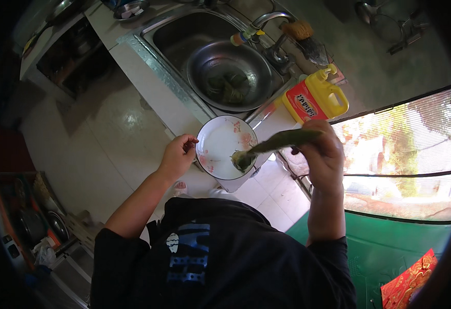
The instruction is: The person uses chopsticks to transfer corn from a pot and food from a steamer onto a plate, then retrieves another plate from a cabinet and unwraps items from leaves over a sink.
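A white plate with pink flowers and a dark rim lies on the counter's corner before me. My left hand is at its left rim, fingers curled; whether they grip the rim I cannot tell. Right of the plate, my right hand is raised and closed on one end of a long green leaf. The leaf's other end reaches down to a pale, sticky-looking lump of food, partly wrapped in leaf, at the plate's right side. Leaf-wrapped bundles lie in a steel basin in the sink.
A faucet arches over the sink. Beside it stand a brush and a yellow pump bottle with a red label. A small metal dish sits at the back left. A screened window is at the right.
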`<state>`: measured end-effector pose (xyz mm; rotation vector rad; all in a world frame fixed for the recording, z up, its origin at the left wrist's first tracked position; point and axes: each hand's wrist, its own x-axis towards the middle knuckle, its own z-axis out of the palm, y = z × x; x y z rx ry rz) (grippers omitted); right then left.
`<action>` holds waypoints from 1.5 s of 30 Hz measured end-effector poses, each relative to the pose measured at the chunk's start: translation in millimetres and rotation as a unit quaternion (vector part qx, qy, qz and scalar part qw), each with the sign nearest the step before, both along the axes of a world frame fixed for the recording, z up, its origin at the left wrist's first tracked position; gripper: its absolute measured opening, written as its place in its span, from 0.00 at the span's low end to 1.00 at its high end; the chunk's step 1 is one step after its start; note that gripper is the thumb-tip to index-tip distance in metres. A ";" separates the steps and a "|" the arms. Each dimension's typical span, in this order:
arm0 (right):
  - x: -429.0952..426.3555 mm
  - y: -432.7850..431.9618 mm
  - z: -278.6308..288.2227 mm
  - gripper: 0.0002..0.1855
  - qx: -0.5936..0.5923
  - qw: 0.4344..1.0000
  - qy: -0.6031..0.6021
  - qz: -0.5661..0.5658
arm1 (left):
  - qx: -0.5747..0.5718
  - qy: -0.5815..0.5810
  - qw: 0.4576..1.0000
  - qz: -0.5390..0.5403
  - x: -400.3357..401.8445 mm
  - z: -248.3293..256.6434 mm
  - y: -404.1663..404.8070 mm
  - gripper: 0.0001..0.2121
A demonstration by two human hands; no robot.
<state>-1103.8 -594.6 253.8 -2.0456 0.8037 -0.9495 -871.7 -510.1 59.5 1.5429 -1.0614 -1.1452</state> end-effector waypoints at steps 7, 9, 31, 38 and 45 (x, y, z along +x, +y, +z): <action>-9.4 4.7 12.8 0.09 -0.047 0.997 0.055 -0.006 | -0.009 -0.042 0.999 0.009 -8.8 -9.7 5.2 0.07; -7.2 6.2 16.3 0.09 -0.027 0.999 0.023 -0.030 | -0.020 -0.048 0.999 0.013 -9.7 -11.2 5.3 0.07; 2.5 4.3 39.3 0.13 0.071 0.987 -0.141 -0.027 | -0.016 -0.022 0.999 0.022 -20.5 -13.4 10.6 0.08; 6.4 6.4 40.3 0.15 0.067 0.992 -0.102 -0.029 | -0.023 -0.036 0.999 0.014 -14.7 -18.9 5.4 0.08; 10.1 -0.1 37.9 0.14 0.071 0.991 -0.113 -0.010 | -0.039 -0.036 0.998 0.018 -16.6 -20.8 4.3 0.08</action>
